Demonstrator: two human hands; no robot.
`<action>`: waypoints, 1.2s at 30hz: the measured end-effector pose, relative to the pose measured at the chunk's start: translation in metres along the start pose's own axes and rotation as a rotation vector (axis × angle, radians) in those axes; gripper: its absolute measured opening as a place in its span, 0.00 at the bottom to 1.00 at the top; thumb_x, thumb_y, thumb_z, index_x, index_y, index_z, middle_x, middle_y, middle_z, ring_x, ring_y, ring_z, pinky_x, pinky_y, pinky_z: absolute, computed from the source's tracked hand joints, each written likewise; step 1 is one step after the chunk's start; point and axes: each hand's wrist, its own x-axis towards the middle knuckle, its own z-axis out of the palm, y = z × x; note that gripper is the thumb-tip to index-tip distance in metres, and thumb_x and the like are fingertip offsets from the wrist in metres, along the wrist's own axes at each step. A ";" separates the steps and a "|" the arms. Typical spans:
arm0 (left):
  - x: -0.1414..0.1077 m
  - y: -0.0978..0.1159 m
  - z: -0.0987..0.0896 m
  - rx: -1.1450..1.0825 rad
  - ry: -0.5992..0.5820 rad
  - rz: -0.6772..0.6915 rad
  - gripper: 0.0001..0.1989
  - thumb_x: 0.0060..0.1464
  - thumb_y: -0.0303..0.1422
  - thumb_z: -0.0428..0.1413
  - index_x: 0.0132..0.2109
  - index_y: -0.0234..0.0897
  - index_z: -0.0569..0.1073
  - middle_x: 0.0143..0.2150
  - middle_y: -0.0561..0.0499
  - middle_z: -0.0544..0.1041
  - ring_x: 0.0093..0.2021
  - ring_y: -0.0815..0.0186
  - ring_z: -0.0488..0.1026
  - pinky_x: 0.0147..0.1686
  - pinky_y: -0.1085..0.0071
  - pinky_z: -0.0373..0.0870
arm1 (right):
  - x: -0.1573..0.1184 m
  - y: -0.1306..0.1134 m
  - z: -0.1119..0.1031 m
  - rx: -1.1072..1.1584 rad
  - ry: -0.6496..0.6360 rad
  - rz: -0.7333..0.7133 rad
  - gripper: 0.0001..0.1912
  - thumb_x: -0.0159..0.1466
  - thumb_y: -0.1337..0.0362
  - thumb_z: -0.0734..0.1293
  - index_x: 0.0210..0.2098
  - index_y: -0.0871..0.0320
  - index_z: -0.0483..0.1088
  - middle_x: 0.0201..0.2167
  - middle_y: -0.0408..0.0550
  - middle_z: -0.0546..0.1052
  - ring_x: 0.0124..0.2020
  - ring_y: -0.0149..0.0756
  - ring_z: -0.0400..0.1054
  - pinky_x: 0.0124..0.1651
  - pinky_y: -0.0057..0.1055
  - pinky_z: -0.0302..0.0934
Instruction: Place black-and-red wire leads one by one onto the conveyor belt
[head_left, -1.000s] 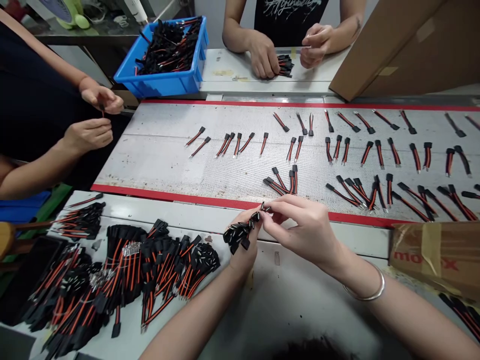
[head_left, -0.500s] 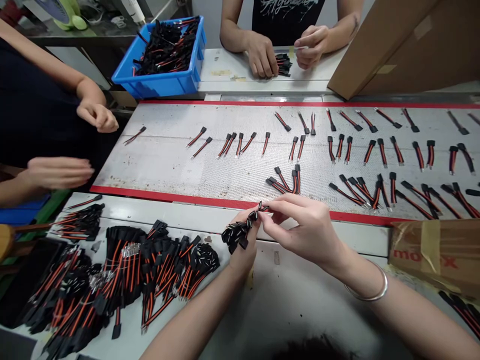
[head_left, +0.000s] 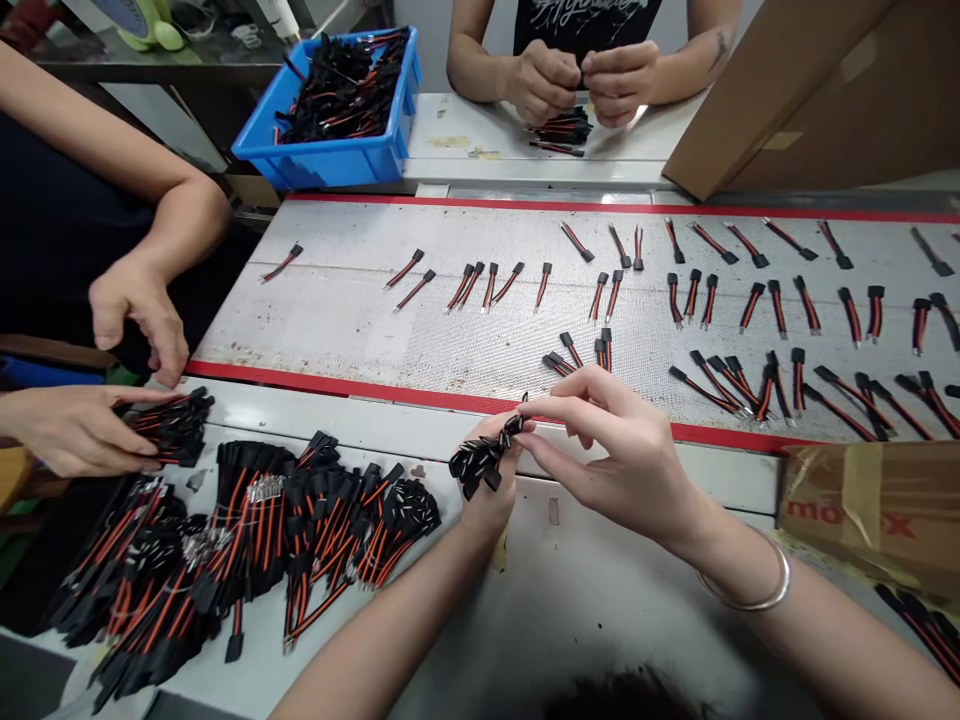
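My left hand [head_left: 489, 505] is closed around a bundle of short red-and-black cables [head_left: 474, 465], their black connector ends facing up toward me. My right hand [head_left: 619, 440], a silver bangle on its wrist, pinches at one black connector [head_left: 523, 408] at the bundle's upper right edge with thumb and index finger. Its fingertips meet the left hand there, and the wires below are hidden by the fingers. Both hands are over the near red edge of the light mesh belt [head_left: 337, 330]. More loose cables [head_left: 570, 350] lie on the belt just beyond my right hand.
Piles of cables [head_left: 322, 540] cover the table at left, where a co-worker's hand [head_left: 90, 430] touches one pile. Opposite, another co-worker's hands [head_left: 581, 80] work above cables. A blue bin [head_left: 330, 165] of cables and cardboard boxes [head_left: 870, 510] stand around the belt.
The left co-worker's lower hand has moved down onto a cable pile. The opposite co-worker's hands have come together. My hands have barely moved, and still work at the bundle.
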 end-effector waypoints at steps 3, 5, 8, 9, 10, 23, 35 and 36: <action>0.001 0.005 -0.001 0.014 -0.022 0.001 0.17 0.66 0.43 0.51 0.38 0.42 0.80 0.38 0.48 0.83 0.49 0.57 0.79 0.53 0.59 0.74 | 0.001 0.000 0.000 0.019 -0.012 0.017 0.06 0.65 0.72 0.69 0.40 0.58 0.75 0.32 0.45 0.72 0.26 0.28 0.66 0.25 0.28 0.67; 0.002 0.007 -0.001 0.020 -0.027 -0.016 0.16 0.65 0.43 0.51 0.38 0.42 0.80 0.38 0.48 0.83 0.49 0.57 0.79 0.54 0.58 0.74 | 0.001 0.000 0.000 0.028 -0.008 0.022 0.06 0.64 0.73 0.70 0.40 0.58 0.75 0.32 0.45 0.71 0.26 0.27 0.65 0.25 0.28 0.66; 0.002 0.008 -0.001 0.011 -0.028 -0.028 0.15 0.64 0.41 0.52 0.37 0.41 0.80 0.39 0.47 0.84 0.48 0.57 0.79 0.53 0.59 0.74 | 0.001 0.000 0.000 0.034 0.004 0.022 0.06 0.64 0.74 0.70 0.39 0.59 0.75 0.31 0.45 0.71 0.25 0.26 0.64 0.25 0.27 0.66; 0.002 0.008 -0.002 0.007 -0.028 -0.029 0.14 0.64 0.41 0.52 0.37 0.41 0.80 0.40 0.47 0.84 0.48 0.57 0.79 0.53 0.59 0.75 | 0.001 0.000 0.000 0.032 0.004 0.021 0.06 0.64 0.74 0.70 0.39 0.59 0.75 0.31 0.45 0.71 0.25 0.26 0.64 0.26 0.27 0.66; 0.002 0.009 -0.002 0.005 -0.030 -0.028 0.14 0.64 0.40 0.52 0.37 0.41 0.79 0.41 0.47 0.84 0.48 0.57 0.79 0.53 0.59 0.75 | 0.001 0.000 0.000 0.031 0.002 0.020 0.06 0.64 0.74 0.69 0.39 0.59 0.75 0.31 0.45 0.71 0.25 0.26 0.63 0.25 0.27 0.67; 0.001 0.009 -0.001 -0.055 -0.020 -0.106 0.16 0.64 0.43 0.53 0.37 0.41 0.80 0.39 0.48 0.83 0.47 0.57 0.79 0.54 0.58 0.74 | 0.004 0.002 -0.005 0.111 -0.025 0.089 0.07 0.62 0.73 0.71 0.39 0.58 0.76 0.32 0.44 0.71 0.24 0.25 0.60 0.25 0.27 0.65; 0.003 0.005 0.003 -0.110 -0.044 -0.085 0.13 0.62 0.43 0.55 0.35 0.43 0.80 0.35 0.47 0.82 0.39 0.55 0.80 0.47 0.54 0.79 | -0.001 0.037 0.006 0.484 -0.365 0.292 0.08 0.64 0.63 0.74 0.44 0.52 0.82 0.37 0.47 0.70 0.35 0.32 0.67 0.36 0.30 0.68; 0.002 0.003 0.003 -0.098 -0.041 -0.081 0.12 0.62 0.42 0.56 0.36 0.42 0.80 0.35 0.47 0.82 0.38 0.55 0.80 0.46 0.54 0.79 | -0.002 0.037 0.007 0.488 -0.350 0.258 0.07 0.65 0.63 0.74 0.43 0.52 0.83 0.36 0.47 0.70 0.36 0.32 0.67 0.36 0.30 0.67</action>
